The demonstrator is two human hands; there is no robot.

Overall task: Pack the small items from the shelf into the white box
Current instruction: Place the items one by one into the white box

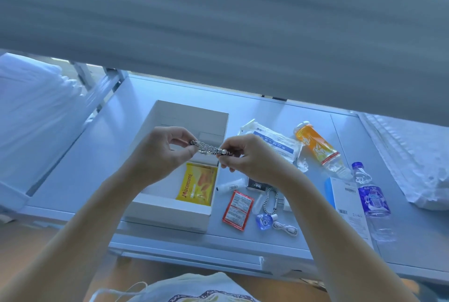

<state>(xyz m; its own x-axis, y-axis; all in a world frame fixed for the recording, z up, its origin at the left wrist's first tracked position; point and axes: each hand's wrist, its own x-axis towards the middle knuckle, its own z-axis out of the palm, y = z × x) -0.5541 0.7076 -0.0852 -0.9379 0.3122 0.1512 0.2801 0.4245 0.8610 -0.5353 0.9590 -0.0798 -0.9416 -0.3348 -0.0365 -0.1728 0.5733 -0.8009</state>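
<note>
Both hands, left (167, 153) and right (245, 156), pinching a silver bracelet (207, 147) above the white box (170, 214); yellow packet (198, 183) against its right wall.

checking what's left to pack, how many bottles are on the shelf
2. An orange-labelled bottle lies on its side right of the white box, and a blue-labelled bottle lies nearer the shelf's front edge, further right. The hands and forearms could hide something smaller.

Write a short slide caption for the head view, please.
Both hands, left hand and right hand, hold a silver beaded chain above the open white cardboard box.
</note>
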